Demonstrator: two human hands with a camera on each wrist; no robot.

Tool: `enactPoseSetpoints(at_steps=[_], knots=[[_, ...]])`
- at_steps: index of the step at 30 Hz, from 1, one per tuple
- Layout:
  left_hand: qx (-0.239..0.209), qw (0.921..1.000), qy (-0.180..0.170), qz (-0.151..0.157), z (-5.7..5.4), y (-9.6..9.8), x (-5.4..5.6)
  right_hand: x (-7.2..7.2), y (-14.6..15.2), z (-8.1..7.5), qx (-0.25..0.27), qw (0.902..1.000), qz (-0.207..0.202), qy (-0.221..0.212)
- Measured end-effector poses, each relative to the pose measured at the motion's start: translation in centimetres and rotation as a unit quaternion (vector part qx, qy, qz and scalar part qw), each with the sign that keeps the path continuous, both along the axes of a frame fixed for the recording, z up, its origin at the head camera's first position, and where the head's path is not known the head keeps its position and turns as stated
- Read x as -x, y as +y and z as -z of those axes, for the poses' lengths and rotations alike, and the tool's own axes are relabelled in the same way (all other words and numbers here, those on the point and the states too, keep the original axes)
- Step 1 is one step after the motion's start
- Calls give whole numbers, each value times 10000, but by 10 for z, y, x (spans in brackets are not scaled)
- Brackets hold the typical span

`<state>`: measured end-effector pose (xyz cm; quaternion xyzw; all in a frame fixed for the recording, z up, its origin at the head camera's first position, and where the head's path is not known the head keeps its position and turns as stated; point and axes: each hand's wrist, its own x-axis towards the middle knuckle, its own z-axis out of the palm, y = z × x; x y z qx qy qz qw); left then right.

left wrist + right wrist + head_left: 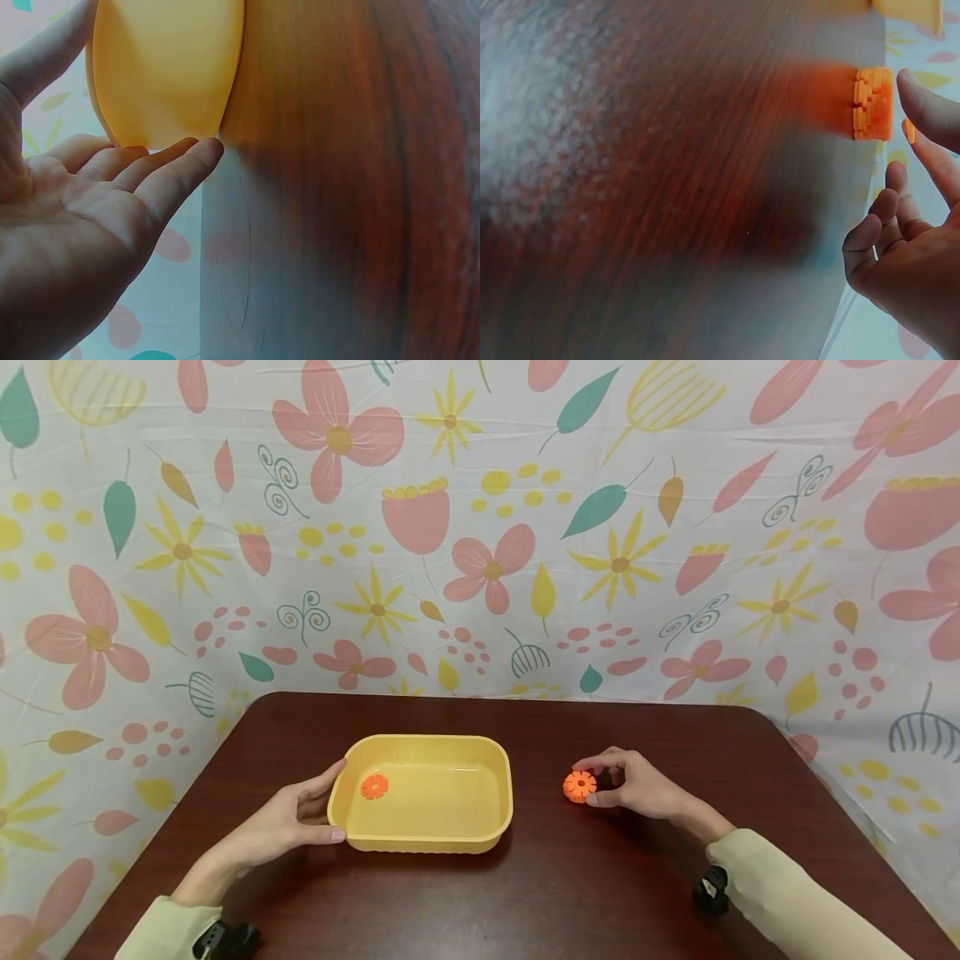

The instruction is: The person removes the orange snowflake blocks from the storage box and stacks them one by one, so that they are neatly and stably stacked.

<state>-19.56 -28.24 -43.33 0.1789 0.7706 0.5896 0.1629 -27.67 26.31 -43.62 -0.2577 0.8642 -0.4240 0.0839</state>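
Note:
A yellow plastic tray point(420, 843) sits on the dark table, with one orange flower disc point(375, 787) inside at its left. My left hand point(281, 822) rests against the tray's left end, thumb at the near corner and fingertips at the far one. Its fingers are fairly straight in the left wrist view. To the right of the tray is a stack of orange flower discs point(871, 103). Right over that stack, my right hand point(637, 785) pinches an orange flower disc point(910, 130) between thumb and index finger. The thumb hides most of it in the right wrist view.
The dark wooden table point(450, 910) has rounded far corners. A white cloth point(480, 635) printed with flowers and leaves hangs behind it. Each sleeve ends near a black wrist device point(711, 891).

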Motion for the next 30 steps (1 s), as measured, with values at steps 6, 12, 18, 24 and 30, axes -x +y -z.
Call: enactPoseSetpoints(at_steps=[6, 12, 18, 24, 30], knots=[[-12, 10000, -3, -11, 0, 0, 0, 0, 0, 1, -22, 10000, -2, -49], [-27, 10000, 1, 6, -1, 1, 0, 2, 1, 6, -58, 10000, -27, 4], [-3, 10000, 20, -14, -2, 1, -1, 1, 0, 6, -90, 9999, -30, 33], [-47, 10000, 18, 20, -2, 0, -1, 1, 0, 5, -88, 9999, -61, 55], [-34, 10000, 26, 28, -2, -1, 0, 0, 1, 4, -120, 9999, -21, 63]])
